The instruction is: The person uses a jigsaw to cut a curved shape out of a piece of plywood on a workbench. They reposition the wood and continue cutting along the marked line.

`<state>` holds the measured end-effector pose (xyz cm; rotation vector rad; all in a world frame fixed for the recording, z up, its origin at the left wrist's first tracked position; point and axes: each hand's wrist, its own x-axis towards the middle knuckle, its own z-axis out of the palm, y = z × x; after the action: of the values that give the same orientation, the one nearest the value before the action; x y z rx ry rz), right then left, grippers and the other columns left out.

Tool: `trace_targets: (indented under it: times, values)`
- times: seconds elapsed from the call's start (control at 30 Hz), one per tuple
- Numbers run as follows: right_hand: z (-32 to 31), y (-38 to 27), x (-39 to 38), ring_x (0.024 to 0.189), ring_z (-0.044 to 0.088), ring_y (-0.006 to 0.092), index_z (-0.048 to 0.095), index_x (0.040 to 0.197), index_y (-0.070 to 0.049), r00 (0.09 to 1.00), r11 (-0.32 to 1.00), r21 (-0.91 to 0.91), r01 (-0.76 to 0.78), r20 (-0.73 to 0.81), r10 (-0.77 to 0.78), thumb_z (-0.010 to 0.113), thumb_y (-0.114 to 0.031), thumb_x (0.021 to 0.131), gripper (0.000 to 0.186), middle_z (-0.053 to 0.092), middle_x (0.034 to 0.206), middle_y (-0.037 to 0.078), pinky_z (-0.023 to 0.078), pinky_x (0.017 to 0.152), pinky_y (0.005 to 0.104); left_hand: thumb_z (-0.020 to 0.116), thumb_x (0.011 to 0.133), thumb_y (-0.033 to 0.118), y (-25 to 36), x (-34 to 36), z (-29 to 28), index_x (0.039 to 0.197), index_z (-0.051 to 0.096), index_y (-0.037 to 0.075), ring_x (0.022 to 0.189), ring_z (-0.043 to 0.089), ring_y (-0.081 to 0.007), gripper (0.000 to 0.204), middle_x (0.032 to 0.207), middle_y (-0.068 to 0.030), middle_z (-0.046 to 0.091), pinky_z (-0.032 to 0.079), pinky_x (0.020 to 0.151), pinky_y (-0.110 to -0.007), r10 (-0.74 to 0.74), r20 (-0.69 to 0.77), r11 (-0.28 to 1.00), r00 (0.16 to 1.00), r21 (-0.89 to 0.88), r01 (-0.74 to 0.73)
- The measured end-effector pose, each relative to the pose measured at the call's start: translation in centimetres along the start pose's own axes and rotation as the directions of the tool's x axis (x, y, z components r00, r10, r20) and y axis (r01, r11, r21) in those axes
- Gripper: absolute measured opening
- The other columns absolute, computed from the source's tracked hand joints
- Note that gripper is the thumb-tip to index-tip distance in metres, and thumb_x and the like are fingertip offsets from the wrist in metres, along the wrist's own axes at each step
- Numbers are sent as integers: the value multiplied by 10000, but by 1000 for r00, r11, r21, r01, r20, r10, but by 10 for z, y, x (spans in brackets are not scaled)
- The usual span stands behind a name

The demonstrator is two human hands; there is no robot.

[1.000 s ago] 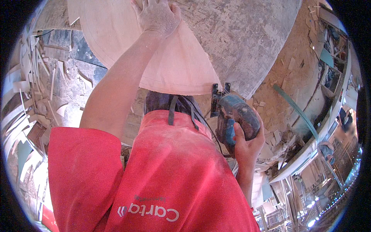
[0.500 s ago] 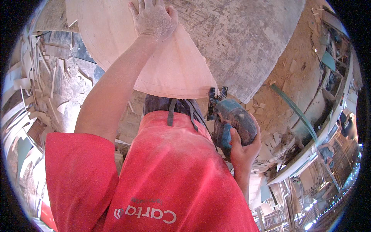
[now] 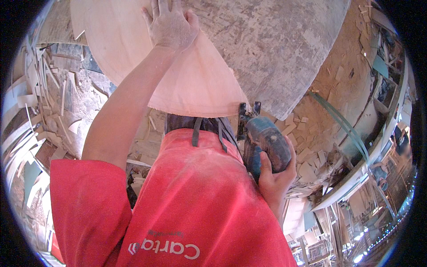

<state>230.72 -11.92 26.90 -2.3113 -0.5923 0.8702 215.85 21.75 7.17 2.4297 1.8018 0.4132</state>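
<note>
My left hand [image 3: 172,27] lies flat with spread, dusty fingers on a pale sheet of thin plywood [image 3: 195,84] with a curved edge. That sheet rests on a larger, worn grey-brown board [image 3: 275,49]. In my right hand [image 3: 276,174] is a blue and black jigsaw [image 3: 268,141], gripped around its body with the thumb on the near side. Its forked black base sits at the plywood's near right corner, by the tip of the curved edge. Whether the blade touches the wood cannot be made out.
Wood offcuts [image 3: 307,171] and sawdust cover the ground at the right. More scraps and strips [image 3: 66,102] lie at the left. A green strip [image 3: 342,120] runs across the right side. Farther right, a person [image 3: 379,174] shows small near the rim.
My left hand and the plywood appear slightly farther left. The jigsaw in my right hand sits slightly lower in view. Both hands keep their hold.
</note>
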Motion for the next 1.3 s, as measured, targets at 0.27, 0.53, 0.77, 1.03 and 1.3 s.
trace_targets:
  times: [0.27, 0.53, 0.77, 1.03, 1.3]
  values:
    - [3, -9, -1, 1116, 723, 247, 525, 1473, 25, 999, 998, -56, 29, -18, -30, 782, -31, 880, 648, 743, 1193, 213, 547, 981, 354, 552, 944, 311, -2, 1, 2, 1546, 395, -94, 1557, 222, -488, 743, 1647, -345, 272, 137, 1282, -618, 10, 14, 1000, 1000, 14, -10]
    - [7, -8, -2, 1112, 724, 242, 523, 1466, 36, 999, 1000, -23, 22, -42, -23, 789, -37, 874, 653, 747, 1185, 211, 549, 979, 358, 559, 937, 307, -2, 1, 0, 1556, 375, -93, 1560, 211, -492, 759, 1647, -348, 267, 130, 1285, -613, 13, 23, 1000, 1000, 3, -13]
    - [10, -13, -2, 1119, 726, 240, 536, 1460, 23, 998, 1000, -18, 9, -55, -10, 797, -43, 870, 649, 750, 1187, 216, 557, 967, 359, 561, 930, 291, -1, 2, 1, 1556, 369, -97, 1556, 207, -503, 761, 1639, -359, 266, 119, 1286, -612, 35, 20, 999, 999, -28, -34]
    - [10, -9, -1, 1125, 726, 248, 539, 1458, 27, 998, 999, -45, 24, -59, -27, 799, -47, 869, 648, 751, 1183, 215, 555, 970, 355, 543, 933, 301, -2, 2, -1, 1564, 335, -111, 1560, 185, -510, 781, 1646, -368, 240, 102, 1289, -609, 37, 64, 999, 997, 14, -38]
    - [10, -13, 2, 1117, 729, 246, 544, 1455, 26, 998, 1000, -15, 14, -61, -15, 798, -35, 863, 648, 750, 1182, 213, 554, 972, 355, 542, 927, 304, -1, 3, 0, 1566, 332, -110, 1569, 169, -505, 789, 1652, -364, 235, 96, 1290, -609, 43, 70, 998, 997, 38, -46]
